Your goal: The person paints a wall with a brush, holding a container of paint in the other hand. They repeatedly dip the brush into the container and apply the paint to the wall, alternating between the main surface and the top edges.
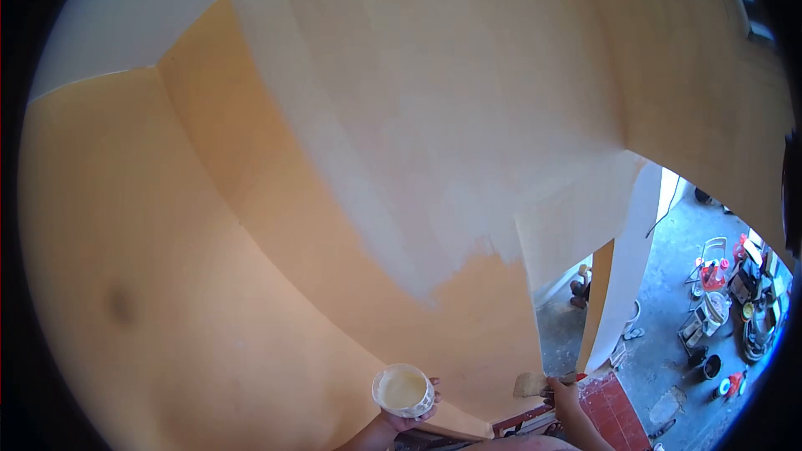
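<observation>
Cup [420, 408] of pale liquid [403, 387] — gripped by the left hand [406, 423], palm hidden — near the lower edge of the wall [472, 326]. Brush [529, 384]: gripped in the right hand [565, 391], handle mostly covered, near the wall's lower right corner. Forearms [589, 433]: cut off below.

The wall [393, 150] is coloured orange at centre-left, streaked off-white at upper centre. At bottom centre, a white cup [415, 410] is filled with cream paint [402, 389]; the brush [529, 384] is tipped beige. At lower right, red tiles [614, 407] are thinly lined.
</observation>
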Demonstrator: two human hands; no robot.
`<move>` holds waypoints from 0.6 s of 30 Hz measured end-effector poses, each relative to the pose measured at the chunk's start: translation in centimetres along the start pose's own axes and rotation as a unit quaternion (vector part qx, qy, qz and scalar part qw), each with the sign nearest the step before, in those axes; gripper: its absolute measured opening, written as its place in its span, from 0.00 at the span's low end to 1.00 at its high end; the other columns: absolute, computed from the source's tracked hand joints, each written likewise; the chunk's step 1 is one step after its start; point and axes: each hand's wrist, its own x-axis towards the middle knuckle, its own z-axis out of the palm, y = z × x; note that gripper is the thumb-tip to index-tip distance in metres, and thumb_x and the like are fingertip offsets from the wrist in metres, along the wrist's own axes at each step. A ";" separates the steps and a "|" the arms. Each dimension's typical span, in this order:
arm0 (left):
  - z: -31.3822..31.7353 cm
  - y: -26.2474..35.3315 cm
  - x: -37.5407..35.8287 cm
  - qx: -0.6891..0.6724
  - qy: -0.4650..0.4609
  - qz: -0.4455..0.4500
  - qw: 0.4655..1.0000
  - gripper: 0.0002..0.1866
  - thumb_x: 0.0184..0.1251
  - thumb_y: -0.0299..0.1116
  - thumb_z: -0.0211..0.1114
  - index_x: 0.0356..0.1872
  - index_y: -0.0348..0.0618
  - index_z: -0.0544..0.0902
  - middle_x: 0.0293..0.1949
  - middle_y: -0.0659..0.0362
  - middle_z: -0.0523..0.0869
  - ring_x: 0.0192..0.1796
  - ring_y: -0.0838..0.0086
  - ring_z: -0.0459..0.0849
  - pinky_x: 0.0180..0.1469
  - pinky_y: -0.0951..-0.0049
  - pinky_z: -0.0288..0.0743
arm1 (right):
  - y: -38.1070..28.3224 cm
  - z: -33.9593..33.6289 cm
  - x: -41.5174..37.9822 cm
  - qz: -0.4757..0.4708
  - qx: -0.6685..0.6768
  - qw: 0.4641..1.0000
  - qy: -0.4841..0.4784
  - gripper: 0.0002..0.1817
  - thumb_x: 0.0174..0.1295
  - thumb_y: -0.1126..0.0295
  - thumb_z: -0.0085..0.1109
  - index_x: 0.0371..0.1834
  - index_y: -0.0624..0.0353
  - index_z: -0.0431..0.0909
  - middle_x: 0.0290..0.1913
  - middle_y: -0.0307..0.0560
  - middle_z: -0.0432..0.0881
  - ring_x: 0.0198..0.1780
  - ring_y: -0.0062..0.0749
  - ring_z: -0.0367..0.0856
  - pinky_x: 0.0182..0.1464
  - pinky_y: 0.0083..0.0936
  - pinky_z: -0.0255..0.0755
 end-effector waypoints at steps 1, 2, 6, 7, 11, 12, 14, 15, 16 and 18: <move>0.0 0.4 0.3 0.002 -0.007 -0.017 1.000 0.46 0.54 0.66 0.50 0.61 0.32 0.63 0.45 0.40 0.76 0.27 0.63 0.74 0.28 0.72 0.71 | 0.2 -0.2 0.7 -0.007 0.001 1.000 0.002 0.09 0.54 0.70 0.60 0.36 0.59 0.73 0.24 0.42 0.77 0.20 0.29 0.77 0.17 0.24 0.69; 0.0 0.5 0.3 0.001 -0.011 -0.015 1.000 0.46 0.54 0.66 0.50 0.61 0.32 0.63 0.45 0.40 0.76 0.27 0.63 0.74 0.28 0.72 0.71 | 1.4 -0.8 1.8 -0.024 -0.053 0.998 0.004 0.09 0.54 0.70 0.60 0.35 0.59 0.73 0.25 0.42 0.77 0.20 0.29 0.77 0.18 0.24 0.69; 0.4 0.7 0.7 -0.005 -0.016 0.023 1.000 0.46 0.53 0.67 0.50 0.59 0.31 0.66 0.42 0.41 0.75 0.28 0.63 0.74 0.27 0.73 0.71 | -0.7 1.3 -0.5 -0.056 -0.099 0.993 -0.013 0.08 0.54 0.70 0.60 0.33 0.61 0.75 0.25 0.43 0.77 0.21 0.28 0.77 0.19 0.23 0.70; 0.2 0.8 0.3 -0.024 0.007 0.032 0.999 0.46 0.53 0.67 0.50 0.59 0.31 0.66 0.43 0.41 0.75 0.28 0.63 0.74 0.26 0.73 0.71 | -1.4 1.8 -1.6 -0.055 -0.101 0.993 -0.018 0.08 0.55 0.70 0.60 0.33 0.61 0.75 0.25 0.43 0.77 0.21 0.28 0.77 0.19 0.22 0.70; -1.1 1.4 0.2 -0.024 -0.042 0.033 0.998 0.38 0.57 0.59 0.55 0.59 0.35 0.66 0.46 0.41 0.74 0.35 0.58 0.76 0.32 0.71 0.76 | -0.5 2.2 0.4 -0.075 -0.130 0.988 -0.046 0.11 0.53 0.68 0.63 0.33 0.65 0.79 0.25 0.45 0.80 0.24 0.28 0.81 0.21 0.22 0.74; -1.3 1.5 0.3 -0.028 -0.032 0.026 0.999 0.38 0.58 0.58 0.54 0.58 0.35 0.66 0.45 0.40 0.74 0.34 0.58 0.76 0.31 0.70 0.76 | -1.2 2.7 0.0 -0.081 -0.143 0.985 -0.048 0.11 0.53 0.67 0.63 0.33 0.65 0.79 0.26 0.44 0.80 0.24 0.27 0.80 0.22 0.22 0.73; -1.5 1.3 0.5 -0.046 -0.016 0.031 0.998 0.37 0.59 0.57 0.54 0.58 0.35 0.66 0.45 0.40 0.74 0.32 0.57 0.76 0.30 0.69 0.76 | -1.3 2.3 1.0 -0.081 -0.159 0.983 -0.055 0.11 0.54 0.67 0.62 0.33 0.65 0.80 0.26 0.44 0.80 0.24 0.26 0.79 0.22 0.22 0.73; -1.6 1.2 0.6 -0.038 -0.012 0.042 0.998 0.40 0.57 0.62 0.53 0.58 0.34 0.67 0.45 0.40 0.75 0.35 0.55 0.78 0.29 0.68 0.77 | -0.9 2.1 1.9 -0.087 -0.160 0.981 -0.061 0.10 0.54 0.68 0.62 0.33 0.64 0.80 0.26 0.44 0.80 0.24 0.25 0.78 0.22 0.22 0.72; -1.8 1.2 0.8 -0.030 -0.007 0.052 0.998 0.43 0.55 0.66 0.51 0.58 0.33 0.68 0.44 0.40 0.76 0.37 0.54 0.80 0.28 0.68 0.77 | -0.7 1.8 2.8 -0.075 -0.173 0.980 -0.062 0.10 0.54 0.68 0.62 0.33 0.64 0.80 0.26 0.44 0.80 0.24 0.25 0.78 0.22 0.22 0.72; -2.8 1.2 1.1 -0.005 -0.016 0.077 0.997 0.43 0.54 0.66 0.52 0.58 0.34 0.68 0.45 0.40 0.76 0.36 0.53 0.80 0.27 0.67 0.77 | -0.6 0.9 4.3 -0.100 -0.172 0.978 -0.063 0.10 0.54 0.68 0.62 0.33 0.63 0.80 0.25 0.43 0.80 0.24 0.24 0.78 0.23 0.22 0.71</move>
